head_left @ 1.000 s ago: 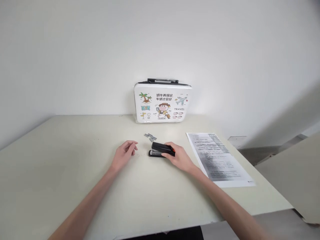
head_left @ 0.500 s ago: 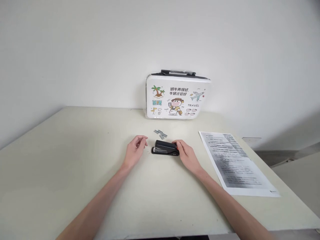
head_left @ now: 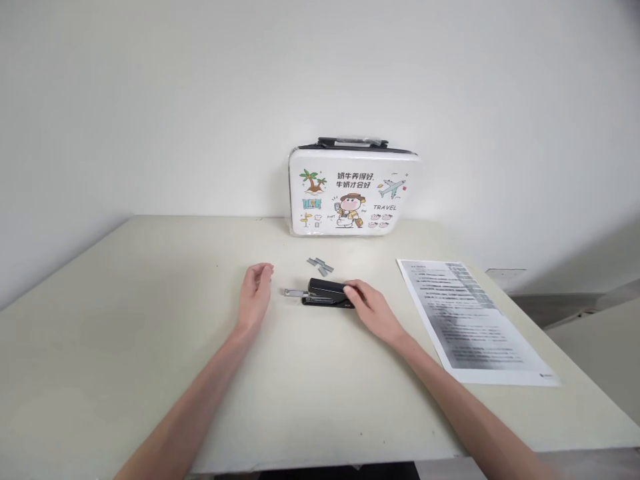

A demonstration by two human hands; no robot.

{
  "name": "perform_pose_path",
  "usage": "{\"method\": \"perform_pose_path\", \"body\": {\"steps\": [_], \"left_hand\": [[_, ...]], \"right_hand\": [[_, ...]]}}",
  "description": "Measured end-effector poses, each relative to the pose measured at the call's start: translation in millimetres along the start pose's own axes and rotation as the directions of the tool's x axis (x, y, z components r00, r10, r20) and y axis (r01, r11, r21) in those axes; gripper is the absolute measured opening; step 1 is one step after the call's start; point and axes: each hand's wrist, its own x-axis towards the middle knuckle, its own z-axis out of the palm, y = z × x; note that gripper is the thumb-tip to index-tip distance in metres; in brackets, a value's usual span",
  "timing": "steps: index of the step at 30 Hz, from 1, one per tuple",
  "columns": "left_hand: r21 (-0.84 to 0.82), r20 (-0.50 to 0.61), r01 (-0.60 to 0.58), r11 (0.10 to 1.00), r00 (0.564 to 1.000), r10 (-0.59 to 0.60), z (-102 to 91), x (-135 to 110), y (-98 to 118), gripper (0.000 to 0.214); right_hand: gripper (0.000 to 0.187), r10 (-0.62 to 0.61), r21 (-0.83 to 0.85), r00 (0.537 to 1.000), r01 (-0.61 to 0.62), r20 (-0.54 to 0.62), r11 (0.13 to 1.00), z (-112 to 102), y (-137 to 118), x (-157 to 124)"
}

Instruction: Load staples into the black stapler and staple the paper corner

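A black stapler (head_left: 325, 293) lies on the pale table (head_left: 125, 320), and its metal staple tray (head_left: 295, 292) sticks out to the left. My right hand (head_left: 373, 310) grips the stapler's rear end with fingers curled over it. My left hand (head_left: 255, 293) hovers just left of the tray with loosely bent fingers, holding nothing. A few strips of staples (head_left: 320, 265) lie just behind the stapler.
A white case (head_left: 350, 193) with cartoon travel pictures and a black handle stands against the wall. A printed sheet of paper (head_left: 470, 320) lies at the right of the table. The table's right edge drops off past the paper.
The stapler's metal tray has slid out to the left. My left hand drew back slightly to the left. My right hand stayed on the stapler's rear.
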Motion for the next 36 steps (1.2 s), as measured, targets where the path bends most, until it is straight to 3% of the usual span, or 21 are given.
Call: {"method": "perform_pose_path", "body": {"steps": [3, 6, 9, 11, 15, 17, 21, 25, 29, 32, 36], "left_hand": [[-0.121, 0.109, 0.022, 0.992, 0.994, -0.009, 3.4, -1.8, 0.4, 0.036], [-0.149, 0.18, 0.04, 0.988, 0.984, -0.013, 6.2, -5.7, 4.3, 0.04], [-0.26, 0.211, 0.142, 0.955, 0.974, -0.088, 6.9, -7.8, 7.6, 0.038], [-0.384, 0.284, 0.291, 0.877, 0.94, -0.188, 7.8, -8.0, 7.7, 0.038], [-0.438, 0.468, 0.57, 0.696, 0.805, -0.365, 11.6, -8.2, 4.9, 0.041], [-0.412, 0.522, 0.619, 0.669, 0.762, -0.384, 12.9, -8.9, 4.3, 0.043], [-0.413, 0.554, 0.618, 0.669, 0.753, -0.354, 12.6, -10.1, 5.6, 0.039], [-0.457, 0.536, 0.633, 0.625, 0.757, -0.375, 10.4, -10.0, 6.2, 0.033], [-0.487, 0.466, 0.58, 0.653, 0.805, -0.368, 9.3, -7.3, 2.7, 0.023], [-0.479, 0.367, 0.491, 0.728, 0.865, -0.342, 8.5, -4.8, -0.4, 0.016], [-0.457, 0.285, 0.396, 0.796, 0.913, -0.291, 6.4, -6.7, 2.1, 0.019]], "right_hand": [[0.031, -0.03, -0.107, 0.999, 0.031, 0.012, 0.994, 0.5, -3.0, -3.4], [0.024, -0.062, -0.158, 0.995, 0.05, -0.075, 0.986, 3.0, -8.2, -8.0], [0.014, -0.194, -0.159, 0.969, 0.169, -0.155, 0.973, 4.0, -13.9, -11.4], [0.016, -0.326, -0.178, 0.922, 0.292, -0.209, 0.94, 3.7, -17.3, -12.6], [0.034, -0.585, -0.276, 0.778, 0.525, -0.228, 0.805, 4.5, -25.1, -14.5], [0.036, -0.654, -0.335, 0.728, 0.576, -0.204, 0.746, 6.4, -30.0, -16.1], [0.028, -0.69, -0.409, 0.695, 0.579, -0.205, 0.705, 10.7, -36.9, -19.9], [0.027, -0.69, -0.396, 0.694, 0.585, -0.207, 0.708, 11.8, -36.4, -21.8], [0.032, -0.667, -0.377, 0.717, 0.571, -0.204, 0.729, 9.8, -32.3, -21.4], [0.031, -0.56, -0.286, 0.777, 0.488, -0.287, 0.824, 8.2, -30.2, -20.0], [0.014, -0.282, -0.041, 0.886, 0.287, -0.368, 0.957, 9.5, -29.0, -17.7]]}}
